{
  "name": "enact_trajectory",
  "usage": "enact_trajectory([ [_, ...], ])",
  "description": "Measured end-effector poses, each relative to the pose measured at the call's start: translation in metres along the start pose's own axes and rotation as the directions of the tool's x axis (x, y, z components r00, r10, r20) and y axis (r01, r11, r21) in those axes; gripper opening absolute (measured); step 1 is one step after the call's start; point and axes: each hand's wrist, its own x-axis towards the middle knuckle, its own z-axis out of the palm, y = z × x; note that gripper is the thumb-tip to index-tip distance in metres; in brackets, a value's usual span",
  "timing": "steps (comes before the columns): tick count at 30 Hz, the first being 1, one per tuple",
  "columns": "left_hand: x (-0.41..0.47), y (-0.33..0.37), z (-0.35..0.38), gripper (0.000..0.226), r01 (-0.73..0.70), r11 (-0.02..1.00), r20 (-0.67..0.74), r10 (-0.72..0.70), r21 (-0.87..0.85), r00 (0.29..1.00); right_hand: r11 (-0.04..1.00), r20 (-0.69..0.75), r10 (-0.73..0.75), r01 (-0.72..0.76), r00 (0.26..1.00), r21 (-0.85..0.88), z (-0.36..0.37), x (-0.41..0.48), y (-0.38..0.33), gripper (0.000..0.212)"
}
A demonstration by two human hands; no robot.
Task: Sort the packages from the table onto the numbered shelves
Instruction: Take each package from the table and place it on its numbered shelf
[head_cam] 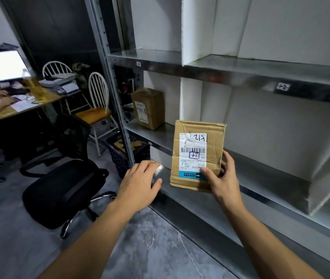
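Brown cardboard is filling the middle of the head view: the package is hanging in the air just in front of the middle shelf, at its front edge, and is not yet resting on anything. The right hand is gripping it by the lower right corner, thumb on the printed label, and is presenting that label to the camera, probably so the boxed blue number can be matched to a shelf tag. The label is sitting upside down, so the number is proving hard to read.

The left hand is hovering palm down near the shelf's front edge, fingers loosely bent. Something pale and blurred is showing at its fingertips, and I cannot tell whether it is holding that. A second package is standing at the shelf's left end. The lower shelves are running out of frame.
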Motion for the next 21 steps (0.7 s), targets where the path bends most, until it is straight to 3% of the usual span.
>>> enact_trajectory([
  [12,0.083,-0.068,0.005,0.051,-0.114,0.991,0.047,0.117,-0.068,0.992,1.0,-0.132,0.004,-0.007,0.991,-0.021,0.069,0.039,-0.014,0.076],
  [21,0.121,-0.19,-0.005,0.052,-0.195,0.979,0.098,0.2,-0.05,0.975,0.999,-0.216,-0.027,0.03,0.976,0.011,0.184,0.067,-0.016,0.072],
])
